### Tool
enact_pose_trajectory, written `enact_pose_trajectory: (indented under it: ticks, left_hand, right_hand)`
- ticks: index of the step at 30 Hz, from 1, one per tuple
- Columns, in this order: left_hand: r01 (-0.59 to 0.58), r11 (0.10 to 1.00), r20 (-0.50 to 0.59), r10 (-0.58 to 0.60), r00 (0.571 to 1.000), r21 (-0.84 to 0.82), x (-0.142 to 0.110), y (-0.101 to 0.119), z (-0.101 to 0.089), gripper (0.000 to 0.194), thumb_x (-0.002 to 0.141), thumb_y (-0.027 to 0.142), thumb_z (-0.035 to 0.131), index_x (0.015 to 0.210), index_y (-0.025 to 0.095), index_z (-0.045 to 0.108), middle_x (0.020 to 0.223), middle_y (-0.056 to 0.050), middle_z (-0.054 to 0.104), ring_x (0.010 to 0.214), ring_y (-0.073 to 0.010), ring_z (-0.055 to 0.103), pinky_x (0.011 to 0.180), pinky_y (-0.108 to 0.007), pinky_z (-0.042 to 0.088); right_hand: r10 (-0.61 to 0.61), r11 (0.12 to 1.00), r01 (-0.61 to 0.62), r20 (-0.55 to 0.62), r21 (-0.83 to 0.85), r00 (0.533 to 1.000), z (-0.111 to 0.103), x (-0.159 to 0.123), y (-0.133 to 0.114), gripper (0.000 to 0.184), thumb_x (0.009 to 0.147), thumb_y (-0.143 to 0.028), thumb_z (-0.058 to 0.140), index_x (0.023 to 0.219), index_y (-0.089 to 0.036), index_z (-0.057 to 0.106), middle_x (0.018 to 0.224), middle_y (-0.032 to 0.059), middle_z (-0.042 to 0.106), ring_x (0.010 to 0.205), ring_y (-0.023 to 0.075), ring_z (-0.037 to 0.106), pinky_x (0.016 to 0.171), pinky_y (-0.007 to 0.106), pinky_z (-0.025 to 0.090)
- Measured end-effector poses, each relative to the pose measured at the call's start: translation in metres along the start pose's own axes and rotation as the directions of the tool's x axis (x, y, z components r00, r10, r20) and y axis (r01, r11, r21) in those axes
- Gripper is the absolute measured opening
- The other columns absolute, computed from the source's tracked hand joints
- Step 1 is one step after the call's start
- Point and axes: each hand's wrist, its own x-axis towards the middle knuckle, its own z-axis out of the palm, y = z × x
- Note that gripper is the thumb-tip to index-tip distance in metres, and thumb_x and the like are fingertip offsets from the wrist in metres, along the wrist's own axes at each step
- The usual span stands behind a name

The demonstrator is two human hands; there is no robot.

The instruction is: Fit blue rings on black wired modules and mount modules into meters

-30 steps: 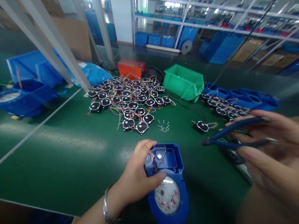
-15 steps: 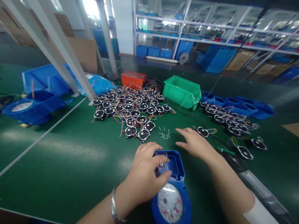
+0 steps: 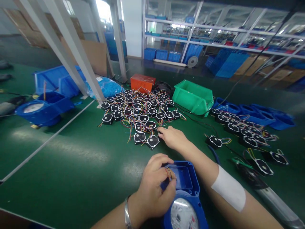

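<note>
A blue water meter [image 3: 186,194] with a round white dial lies at the near edge of the green table [image 3: 71,159]. My left hand [image 3: 154,187] grips its open upper housing, thumb and fingers pinching thin coloured wires there. My right hand [image 3: 172,137] reaches forward across the table with fingers curled down onto the near edge of a pile of small black square modules [image 3: 140,111] with coloured wires. What the fingertips touch is hidden. A white patch sits on my right forearm.
A green bin [image 3: 193,97] and an orange box [image 3: 142,82] stand behind the pile. More black modules [image 3: 240,127] and blue housings [image 3: 267,116] lie at right. Another blue meter [image 3: 41,109] sits at far left. A metal tool [image 3: 269,190] lies at right.
My right hand, holding blue pliers a second ago, now holds none and has moved left and forward to the module pile. My left hand has stayed on the meter.
</note>
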Motion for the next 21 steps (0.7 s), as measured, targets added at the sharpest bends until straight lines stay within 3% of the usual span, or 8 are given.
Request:
enact_pose_trajectory:
  ticks: [7, 10, 16, 21]
  left_hand:
    - [0.002, 1.000, -0.034, -0.002, 0.999, -0.008, 0.001, 0.003, -0.001, 0.011, 0.066, 0.010, 0.046, 0.066, 0.016, 0.055, 0.082, -0.009, 0.057, 0.086, -0.0205, 0.051, 0.079, -0.041, 0.041]
    - [-0.005, 1.000, -0.053, 0.005, 0.999, -0.001, 0.000, 0.003, -0.002, 0.010, 0.066, 0.010, 0.046, 0.065, 0.016, 0.055, 0.081, -0.009, 0.057, 0.084, -0.0201, 0.051, 0.078, -0.041, 0.041]
    - [0.000, 0.999, -0.066, 0.003, 0.998, 0.047, -0.004, -0.001, -0.001, 0.011, 0.066, 0.011, 0.047, 0.069, 0.016, 0.056, 0.086, -0.009, 0.056, 0.089, -0.0220, 0.050, 0.080, -0.043, 0.041]
    - [-0.036, 0.981, -0.094, 0.055, 0.994, 0.191, -0.008, -0.001, -0.001, 0.013, 0.065, 0.010, 0.049, 0.071, 0.017, 0.059, 0.105, -0.010, 0.047, 0.100, -0.0249, 0.042, 0.086, -0.046, 0.035]
  right_hand:
    - [0.184, 0.983, -0.184, -0.099, 0.005, 0.978, 0.010, 0.004, -0.003, 0.028, 0.080, -0.033, 0.040, 0.103, -0.016, 0.040, 0.091, 0.0104, 0.046, 0.075, 0.0203, 0.054, 0.061, 0.028, 0.042]
    - [0.205, 0.978, -0.196, -0.160, 0.075, 0.965, 0.008, 0.003, 0.001, 0.024, 0.078, -0.029, 0.041, 0.097, -0.012, 0.039, 0.089, 0.0105, 0.048, 0.077, 0.0208, 0.053, 0.063, 0.028, 0.041]
    - [0.233, 0.942, -0.142, -0.289, 0.303, 0.929, -0.021, -0.015, 0.022, 0.022, 0.073, -0.028, 0.048, 0.089, -0.015, 0.041, 0.085, 0.0044, 0.053, 0.073, 0.0133, 0.051, 0.063, 0.021, 0.036]
    - [0.254, 0.908, -0.061, -0.426, 0.416, 0.869, -0.052, -0.058, 0.026, 0.022, 0.070, -0.029, 0.051, 0.086, -0.015, 0.046, 0.079, 0.0015, 0.055, 0.067, 0.0104, 0.050, 0.060, 0.019, 0.036]
